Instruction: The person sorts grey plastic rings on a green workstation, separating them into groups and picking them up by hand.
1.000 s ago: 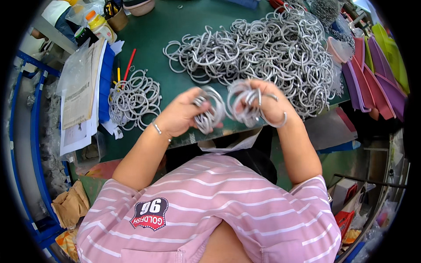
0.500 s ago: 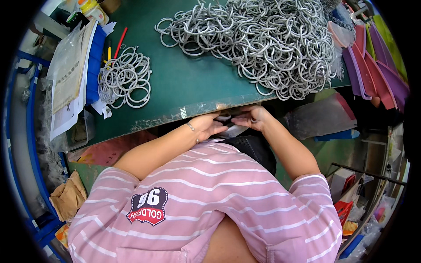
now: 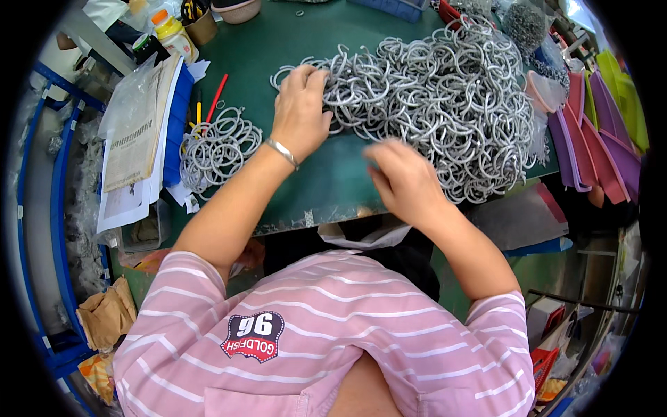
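Note:
A large heap of grey metal-looking rings (image 3: 438, 104) covers the right half of the green table (image 3: 278, 35). My left hand (image 3: 301, 108) lies over the heap's left end, its fingers curled down around some rings and its thumb against the near side. The fingertips are hidden among the rings. Just in front of the heap, above the table, hovers my right hand (image 3: 406, 177). Its fingers are bent and smeared by motion, so I cannot make out anything in them. A smaller group of similar rings (image 3: 222, 149) lies left of my left forearm.
On the left are a red pen (image 3: 217, 97), a blue tray (image 3: 179, 121) under papers (image 3: 135, 132), and a yellow bottle (image 3: 174, 38). Pink and purple sheets (image 3: 587, 128) stand at the right. A whitish bag (image 3: 365, 236) hangs at the table's front edge.
Both hands have come up from below the table's front edge. The left has gone forward onto the heap's left end; the right is now above the table. The view has shifted slightly.

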`<act>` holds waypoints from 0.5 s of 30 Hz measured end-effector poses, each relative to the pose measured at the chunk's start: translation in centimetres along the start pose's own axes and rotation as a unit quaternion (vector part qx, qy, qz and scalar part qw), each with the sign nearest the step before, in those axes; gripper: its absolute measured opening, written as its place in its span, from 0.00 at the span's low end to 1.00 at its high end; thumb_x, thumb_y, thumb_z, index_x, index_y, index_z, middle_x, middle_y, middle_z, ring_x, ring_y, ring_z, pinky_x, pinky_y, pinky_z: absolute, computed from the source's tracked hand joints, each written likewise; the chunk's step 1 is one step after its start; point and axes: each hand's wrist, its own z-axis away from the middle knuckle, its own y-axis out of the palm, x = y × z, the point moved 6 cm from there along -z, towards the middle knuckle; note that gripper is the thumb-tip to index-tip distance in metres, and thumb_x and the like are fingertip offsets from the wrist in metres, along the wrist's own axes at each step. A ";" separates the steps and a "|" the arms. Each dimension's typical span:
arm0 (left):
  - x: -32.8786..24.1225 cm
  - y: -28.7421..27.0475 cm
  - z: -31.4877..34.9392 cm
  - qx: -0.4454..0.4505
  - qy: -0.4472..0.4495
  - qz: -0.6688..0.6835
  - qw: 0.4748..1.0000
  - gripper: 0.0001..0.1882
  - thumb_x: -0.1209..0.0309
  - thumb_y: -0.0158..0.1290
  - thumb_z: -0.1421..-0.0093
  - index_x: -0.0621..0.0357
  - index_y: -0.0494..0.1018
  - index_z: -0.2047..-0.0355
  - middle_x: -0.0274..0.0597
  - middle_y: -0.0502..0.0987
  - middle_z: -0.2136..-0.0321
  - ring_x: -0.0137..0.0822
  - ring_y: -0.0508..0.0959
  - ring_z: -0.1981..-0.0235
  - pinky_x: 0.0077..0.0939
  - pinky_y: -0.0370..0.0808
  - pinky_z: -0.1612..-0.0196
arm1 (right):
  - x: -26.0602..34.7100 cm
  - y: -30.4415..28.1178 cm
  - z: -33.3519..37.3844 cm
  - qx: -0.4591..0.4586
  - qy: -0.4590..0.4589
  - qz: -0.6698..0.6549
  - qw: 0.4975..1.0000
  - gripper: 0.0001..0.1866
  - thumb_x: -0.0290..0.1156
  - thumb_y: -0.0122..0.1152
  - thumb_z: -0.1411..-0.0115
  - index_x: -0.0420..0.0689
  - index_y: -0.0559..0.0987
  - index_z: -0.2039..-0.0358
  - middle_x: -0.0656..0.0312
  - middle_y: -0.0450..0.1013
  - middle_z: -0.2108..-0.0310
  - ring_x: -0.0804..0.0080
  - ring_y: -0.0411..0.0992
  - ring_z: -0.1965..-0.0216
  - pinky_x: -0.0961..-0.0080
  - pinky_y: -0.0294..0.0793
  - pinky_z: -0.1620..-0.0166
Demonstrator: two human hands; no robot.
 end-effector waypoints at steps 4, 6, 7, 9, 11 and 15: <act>3.7 2.9 -0.9 0.036 -0.028 0.034 0.998 0.37 0.76 0.62 0.58 0.64 0.60 0.47 0.55 0.67 0.53 0.55 0.68 0.50 0.40 0.66 0.47 | -1.2 2.4 -6.4 -0.089 -0.076 0.100 0.988 0.09 0.22 0.58 0.53 0.41 0.73 0.69 0.59 0.69 0.69 0.60 0.70 0.65 0.68 0.73 0.66; 4.3 3.1 -1.5 0.113 -0.049 0.019 0.992 0.38 0.73 0.63 0.59 0.65 0.59 0.46 0.56 0.67 0.53 0.55 0.67 0.50 0.40 0.66 0.46 | -2.4 4.0 -8.1 -0.050 -0.095 0.141 0.984 0.06 0.25 0.60 0.56 0.42 0.74 0.74 0.60 0.69 0.71 0.61 0.70 0.67 0.69 0.73 0.67; 4.7 3.2 -1.8 0.151 -0.059 0.010 0.987 0.39 0.72 0.63 0.59 0.66 0.59 0.46 0.56 0.68 0.53 0.55 0.67 0.50 0.39 0.66 0.46 | -3.1 3.9 -8.9 -0.047 -0.093 0.135 0.985 0.05 0.26 0.60 0.55 0.43 0.75 0.75 0.59 0.70 0.72 0.61 0.71 0.67 0.68 0.73 0.66; 6.1 2.3 -2.7 0.138 -0.080 0.037 0.987 0.33 0.71 0.62 0.59 0.67 0.65 0.51 0.55 0.75 0.60 0.48 0.75 0.57 0.34 0.72 0.53 | -3.9 3.6 -10.5 -0.033 -0.096 0.113 0.988 0.03 0.27 0.59 0.55 0.44 0.77 0.77 0.59 0.71 0.72 0.60 0.72 0.66 0.67 0.74 0.65; 6.6 0.6 -4.6 0.161 -0.119 0.092 0.975 0.27 0.72 0.61 0.58 0.66 0.70 0.55 0.52 0.78 0.66 0.42 0.80 0.64 0.31 0.76 0.60 | -6.9 1.4 -13.6 -0.017 0.045 0.089 0.995 0.05 0.33 0.61 0.48 0.46 0.81 0.76 0.58 0.75 0.70 0.58 0.73 0.64 0.64 0.74 0.62; 2.7 -4.1 -8.2 0.109 -0.050 0.107 0.987 0.07 0.77 0.56 0.53 0.64 0.77 0.71 0.45 0.79 0.77 0.28 0.79 0.75 0.24 0.75 0.70 | -4.0 -4.6 -16.1 -0.111 -0.013 0.061 0.992 0.10 0.35 0.63 0.48 0.42 0.80 0.76 0.54 0.73 0.75 0.54 0.73 0.70 0.61 0.71 0.66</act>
